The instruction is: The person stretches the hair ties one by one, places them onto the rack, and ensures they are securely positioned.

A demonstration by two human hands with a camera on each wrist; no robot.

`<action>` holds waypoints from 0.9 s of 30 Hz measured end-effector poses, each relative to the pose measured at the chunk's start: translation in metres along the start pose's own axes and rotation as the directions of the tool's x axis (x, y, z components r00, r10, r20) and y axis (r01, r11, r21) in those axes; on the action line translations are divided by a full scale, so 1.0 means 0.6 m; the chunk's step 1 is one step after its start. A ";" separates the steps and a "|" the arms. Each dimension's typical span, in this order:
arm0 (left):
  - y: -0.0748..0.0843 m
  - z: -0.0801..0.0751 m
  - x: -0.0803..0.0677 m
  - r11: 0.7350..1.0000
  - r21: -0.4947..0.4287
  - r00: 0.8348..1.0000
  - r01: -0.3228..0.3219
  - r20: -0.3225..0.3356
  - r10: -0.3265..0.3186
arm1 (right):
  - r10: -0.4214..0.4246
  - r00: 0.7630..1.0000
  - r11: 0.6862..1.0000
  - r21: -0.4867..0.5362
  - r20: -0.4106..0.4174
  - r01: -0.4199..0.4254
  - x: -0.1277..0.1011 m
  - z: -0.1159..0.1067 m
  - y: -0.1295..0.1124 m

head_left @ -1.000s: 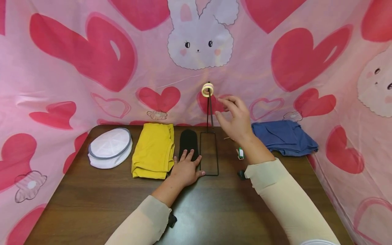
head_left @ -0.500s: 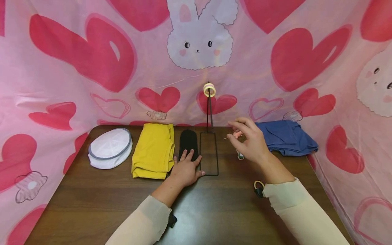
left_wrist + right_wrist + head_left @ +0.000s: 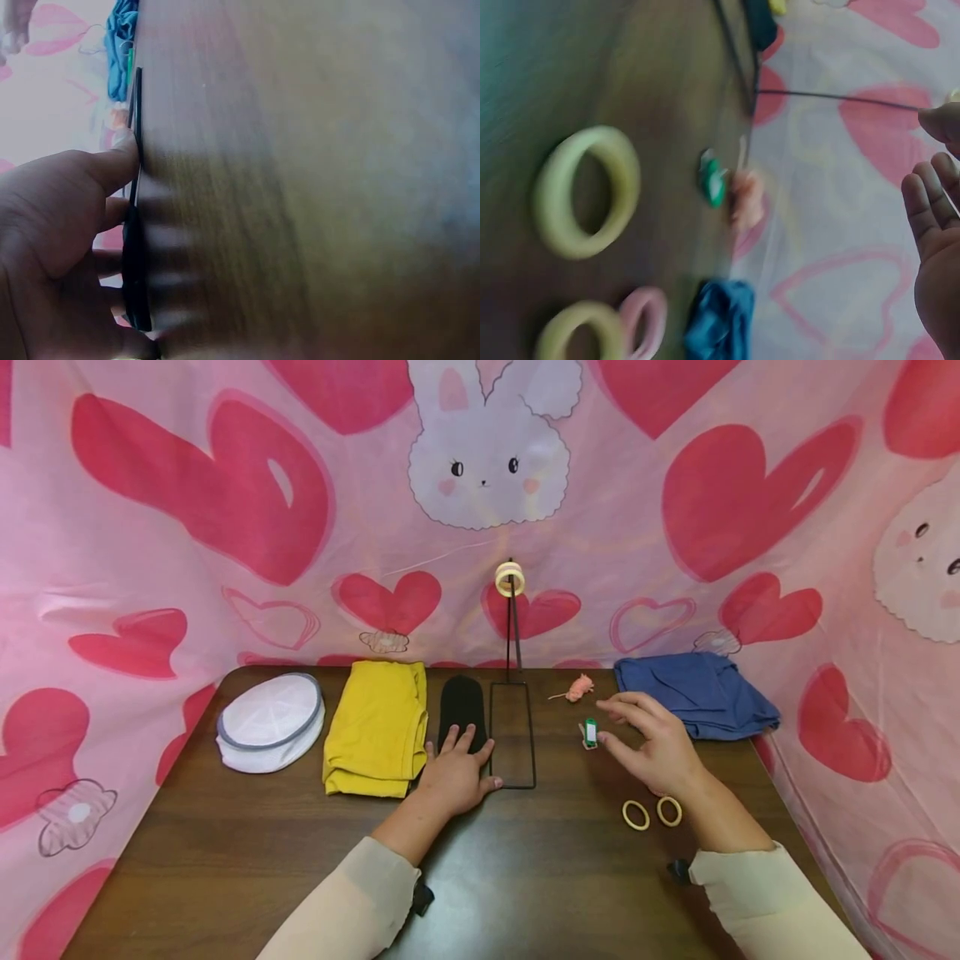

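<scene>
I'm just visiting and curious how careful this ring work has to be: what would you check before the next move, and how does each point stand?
1. Stand steadied: ok, the left hand presses on its base.
2. Right hand free: ok, fingers relaxed, holding nothing.
3. Rings within reach: ok, two yellow rings lie beside that hand; the wrist view shows a pink ring too.
4. Top of the stand free: not ok, one ring on the stand sits there.
5. Green clip in the way: cannot tell.
</scene>
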State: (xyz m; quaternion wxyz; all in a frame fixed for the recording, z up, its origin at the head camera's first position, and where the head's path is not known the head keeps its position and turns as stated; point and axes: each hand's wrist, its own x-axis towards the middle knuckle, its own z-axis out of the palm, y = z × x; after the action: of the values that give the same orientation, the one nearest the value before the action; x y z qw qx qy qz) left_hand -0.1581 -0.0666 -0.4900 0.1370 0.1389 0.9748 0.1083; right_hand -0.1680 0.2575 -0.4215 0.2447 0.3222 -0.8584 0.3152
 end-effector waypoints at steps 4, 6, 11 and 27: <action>0.001 0.001 0.000 1.000 0.007 1.000 0.004 0.002 -0.004 | 0.018 0.998 0.999 -0.032 0.064 -0.016 -0.037 -0.010 0.018; 0.001 0.001 0.000 1.000 0.012 1.000 0.006 0.001 -0.006 | 0.064 0.992 0.997 -0.040 0.112 -0.060 -0.058 -0.015 0.027; 0.000 0.002 0.002 1.000 0.014 1.000 0.005 0.002 -0.005 | 0.155 0.973 0.984 -0.109 0.170 -0.138 -0.107 -0.025 0.053; -0.002 0.001 0.002 1.000 0.011 1.000 -0.007 0.006 0.007 | 0.321 0.905 0.933 -0.258 0.281 -0.251 -0.173 -0.050 0.097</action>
State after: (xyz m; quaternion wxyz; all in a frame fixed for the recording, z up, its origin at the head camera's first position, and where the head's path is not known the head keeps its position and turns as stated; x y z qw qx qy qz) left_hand -0.1595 -0.0671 -0.4911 0.1385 0.1435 0.9745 0.1029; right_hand -0.1329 0.3546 -0.4881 0.0873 0.2103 -0.9537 0.1967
